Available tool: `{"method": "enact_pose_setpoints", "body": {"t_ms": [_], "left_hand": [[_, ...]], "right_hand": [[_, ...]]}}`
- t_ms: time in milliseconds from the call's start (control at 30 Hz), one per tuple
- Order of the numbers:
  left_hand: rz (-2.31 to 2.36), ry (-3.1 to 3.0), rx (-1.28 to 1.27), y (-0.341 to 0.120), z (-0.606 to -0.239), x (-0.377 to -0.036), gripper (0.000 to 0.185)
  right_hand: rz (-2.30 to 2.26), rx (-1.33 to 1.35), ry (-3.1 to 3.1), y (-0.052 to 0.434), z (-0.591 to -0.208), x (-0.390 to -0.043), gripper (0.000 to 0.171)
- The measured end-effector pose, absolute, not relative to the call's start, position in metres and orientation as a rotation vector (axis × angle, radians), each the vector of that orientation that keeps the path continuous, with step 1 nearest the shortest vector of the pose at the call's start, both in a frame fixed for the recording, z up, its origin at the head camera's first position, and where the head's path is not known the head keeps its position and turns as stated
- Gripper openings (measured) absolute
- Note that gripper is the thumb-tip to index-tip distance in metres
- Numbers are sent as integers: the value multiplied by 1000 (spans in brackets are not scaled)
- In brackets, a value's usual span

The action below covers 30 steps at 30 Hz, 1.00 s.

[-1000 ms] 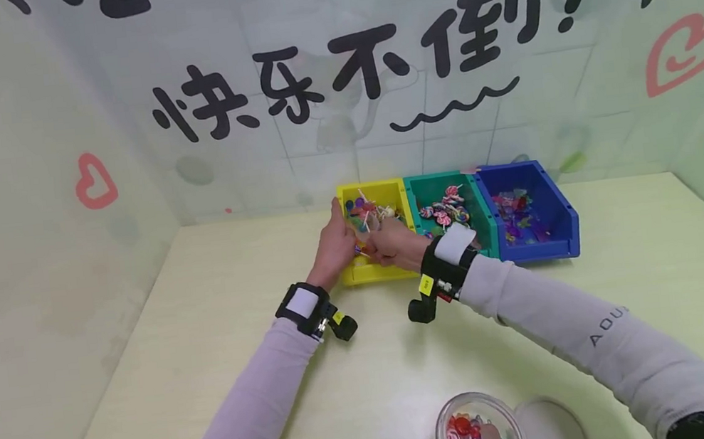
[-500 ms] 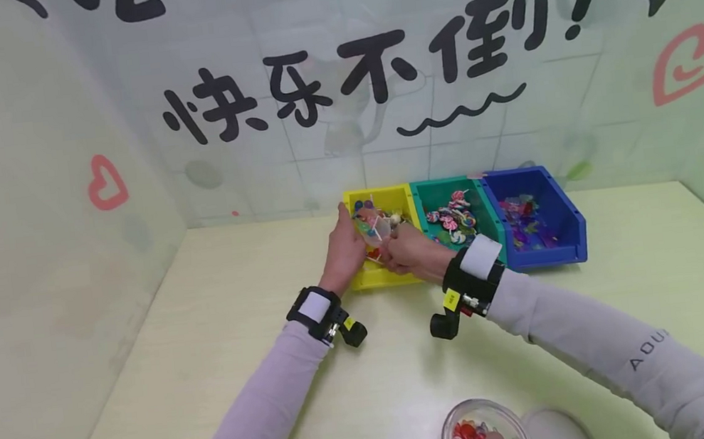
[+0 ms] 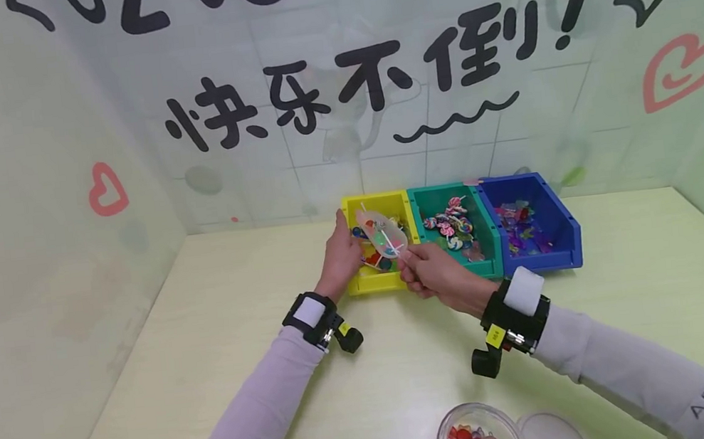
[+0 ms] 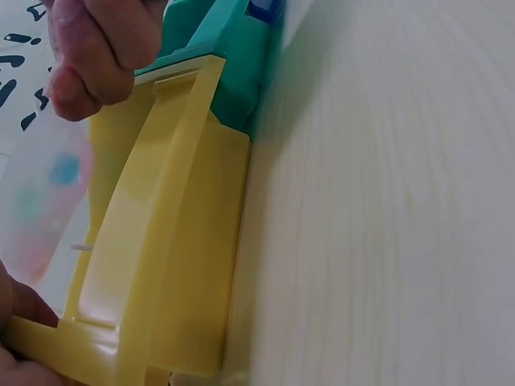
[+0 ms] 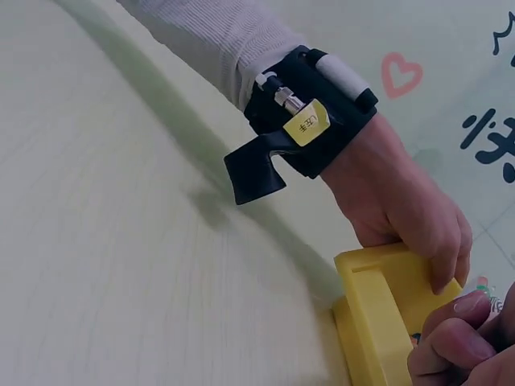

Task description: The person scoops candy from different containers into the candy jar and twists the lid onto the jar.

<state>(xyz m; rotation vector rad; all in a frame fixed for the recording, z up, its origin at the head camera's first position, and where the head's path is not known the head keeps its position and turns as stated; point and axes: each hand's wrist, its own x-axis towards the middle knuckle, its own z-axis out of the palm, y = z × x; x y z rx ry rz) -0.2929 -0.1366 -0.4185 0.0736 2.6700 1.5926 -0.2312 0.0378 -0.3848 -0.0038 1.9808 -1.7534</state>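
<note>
My left hand [image 3: 339, 258] grips the left wall of the yellow bin [image 3: 377, 284], thumb on one side and fingers on the other, as the left wrist view shows. With curled fingers, my right hand [image 3: 440, 273] holds a translucent scoop [image 3: 398, 241] tilted over that bin. Small coloured pieces and a white-sticked lollipop lie in the scoop. Below it, the bin holds more small lollipops and beads. In the left wrist view the scoop [image 4: 47, 181] looks blurred, and the right hand [image 4: 105, 52] hides its handle.
A green bin [image 3: 494, 247] with swirl lollipops and a blue bin [image 3: 565, 254] with shiny translucent pieces adjoin the yellow one. Near the table's front stand a clear jar [image 3: 442, 435] of mixed candy pieces and a round pale lid [image 3: 553, 434]. A printed sheet [image 3: 226, 190] hangs behind.
My right hand has drawn back to the right and toward me, bringing the loaded scoop up into plain sight above the yellow bin. The left hand keeps its grip on the bin's wall.
</note>
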Motion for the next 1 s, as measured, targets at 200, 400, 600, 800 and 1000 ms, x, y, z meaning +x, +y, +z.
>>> {"method": "enact_pose_setpoints", "body": {"t_ms": [200,400,600,800,1000], "left_hand": [[1675,2597,91,-143,-414,-287,62],[1645,2609,114,-148,-409,-281,62],[1624,2603,139,-157,-396,-265,64],[1585,2588,178,-165,-383,-246,66],[1590,2564,299,-169,-373,-216,68]], "right_hand": [[-1747,-47,1959,51,-383,-229,27],[-1717,-86,1979,72,-376,-223,30],[-1667,-192,2026,95,-366,-211,29],[-1614,-239,2069,120,-350,-193,29],[-1550,-323,2070,143,-332,-169,36]]}}
